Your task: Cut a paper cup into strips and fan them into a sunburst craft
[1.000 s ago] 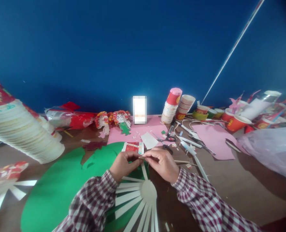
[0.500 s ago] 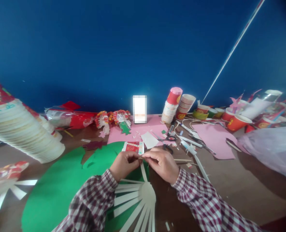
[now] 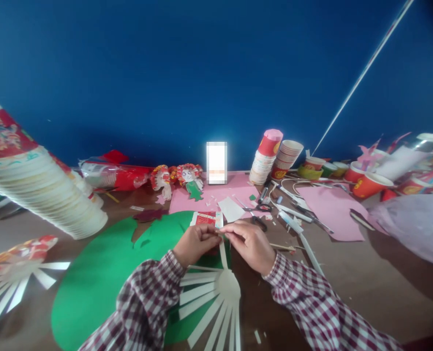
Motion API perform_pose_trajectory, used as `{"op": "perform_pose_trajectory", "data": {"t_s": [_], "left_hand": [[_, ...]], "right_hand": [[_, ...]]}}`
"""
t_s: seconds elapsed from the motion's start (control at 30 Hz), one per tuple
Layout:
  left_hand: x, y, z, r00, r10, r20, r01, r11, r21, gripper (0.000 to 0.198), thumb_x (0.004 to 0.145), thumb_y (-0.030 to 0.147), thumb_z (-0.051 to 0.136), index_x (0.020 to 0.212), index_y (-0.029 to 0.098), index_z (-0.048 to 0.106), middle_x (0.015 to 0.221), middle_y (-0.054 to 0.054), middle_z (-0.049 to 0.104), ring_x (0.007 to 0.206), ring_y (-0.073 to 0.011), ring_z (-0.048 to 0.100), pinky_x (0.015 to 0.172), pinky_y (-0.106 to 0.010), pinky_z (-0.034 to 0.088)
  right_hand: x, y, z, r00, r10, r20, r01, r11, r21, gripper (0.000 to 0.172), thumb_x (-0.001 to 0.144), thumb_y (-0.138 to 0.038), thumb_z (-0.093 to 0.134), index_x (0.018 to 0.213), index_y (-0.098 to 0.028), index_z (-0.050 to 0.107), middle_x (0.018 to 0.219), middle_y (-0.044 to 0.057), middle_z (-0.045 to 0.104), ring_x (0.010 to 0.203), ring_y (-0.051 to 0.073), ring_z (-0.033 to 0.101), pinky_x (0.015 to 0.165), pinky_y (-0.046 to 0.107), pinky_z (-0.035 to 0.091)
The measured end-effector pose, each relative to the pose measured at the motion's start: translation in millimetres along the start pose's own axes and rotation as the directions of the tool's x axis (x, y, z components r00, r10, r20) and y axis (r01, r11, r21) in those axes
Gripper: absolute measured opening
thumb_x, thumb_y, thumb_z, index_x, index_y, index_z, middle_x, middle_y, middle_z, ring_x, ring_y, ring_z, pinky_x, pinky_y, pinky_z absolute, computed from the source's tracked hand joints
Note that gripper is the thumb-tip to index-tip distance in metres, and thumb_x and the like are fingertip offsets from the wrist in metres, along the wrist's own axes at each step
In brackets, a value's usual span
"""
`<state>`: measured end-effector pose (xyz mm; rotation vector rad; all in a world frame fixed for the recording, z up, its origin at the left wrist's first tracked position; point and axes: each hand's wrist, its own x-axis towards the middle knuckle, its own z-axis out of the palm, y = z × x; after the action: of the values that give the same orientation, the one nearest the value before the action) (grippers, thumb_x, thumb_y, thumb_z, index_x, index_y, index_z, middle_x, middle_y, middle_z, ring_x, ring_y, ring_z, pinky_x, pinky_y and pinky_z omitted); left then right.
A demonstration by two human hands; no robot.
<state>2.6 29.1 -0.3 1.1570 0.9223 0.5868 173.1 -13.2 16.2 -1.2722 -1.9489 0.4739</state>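
A paper cup cut into strips (image 3: 228, 287) lies splayed out below my hands, its round base up and its pale strips fanned to the left and toward me. One strip runs up from the base to my fingertips. My left hand (image 3: 199, 242) pinches the end of that strip, fingers curled. From the other side my right hand (image 3: 248, 243) pinches at the same spot, thumb against forefinger. The strip's tip is hidden between the fingers. Green paper (image 3: 103, 273) spreads under the left hand and part of the cut cup.
Leaning cup stacks (image 3: 48, 190) stand at left, near another cut cup (image 3: 19, 270). Scissors (image 3: 256, 209), a white cutter (image 3: 289, 222) and pink paper (image 3: 329, 209) lie beyond my right hand. Paper-cup figures (image 3: 189, 180) sit at the back. A plastic bag (image 3: 417, 229) lies at right.
The whole scene has shifted slightly right in the view. Both hands stay at the strip's end, with the fingers slightly moved.
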Motion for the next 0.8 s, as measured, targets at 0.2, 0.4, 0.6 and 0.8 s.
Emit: {"op": "perform_pose_trajectory", "data": {"t_s": [0.2,0.4,0.6,0.8], "left_hand": [[-4,4,0.8,0.999,-0.001,0.048,0.005,0.997,-0.077,0.033,0.059,0.030,0.074,0.082,0.013,0.057,0.057,0.004,0.054,0.054,-0.0072,0.054,0.053,-0.020,0.048],[-10,14,-5.7,0.980,-0.076,0.185,0.120,0.964,-0.239,0.040,0.070,0.036,0.065,0.103,0.015,0.058,0.094,-0.008,0.062,0.077,-0.0138,0.061,0.053,-0.018,0.048],[-2,14,-5.0,0.993,-0.090,0.076,0.101,0.985,-0.143,0.054,0.061,0.034,0.073,0.105,0.012,0.051,0.069,0.000,0.060,0.054,-0.0066,0.055,0.041,-0.013,0.039],[-5,14,0.0,0.993,-0.114,-0.031,0.116,0.992,0.045,0.043,0.060,0.038,0.071,0.090,0.011,0.054,0.056,0.002,0.059,0.042,-0.0043,0.048,0.034,-0.013,0.029]], "right_hand": [[1,0,-1,1.000,-0.010,-0.016,0.010,1.000,0.022,0.020,0.085,-0.016,0.047,0.095,-0.022,0.063,0.090,0.002,0.065,0.084,0.014,0.060,0.075,0.025,0.045],[2,4,-4,0.997,0.034,-0.065,-0.037,0.999,-0.040,0.019,0.084,-0.018,0.049,0.094,-0.023,0.064,0.089,0.001,0.066,0.083,0.015,0.060,0.076,0.026,0.044],[0,4,0,0.997,0.066,-0.039,-0.069,0.993,-0.100,0.019,0.083,-0.015,0.050,0.092,-0.023,0.064,0.090,0.001,0.066,0.084,0.015,0.059,0.076,0.025,0.044],[0,-2,1,0.998,0.050,-0.026,-0.051,0.996,-0.070,0.019,0.084,-0.016,0.049,0.093,-0.024,0.064,0.088,0.001,0.065,0.082,0.014,0.059,0.074,0.025,0.044]]}}
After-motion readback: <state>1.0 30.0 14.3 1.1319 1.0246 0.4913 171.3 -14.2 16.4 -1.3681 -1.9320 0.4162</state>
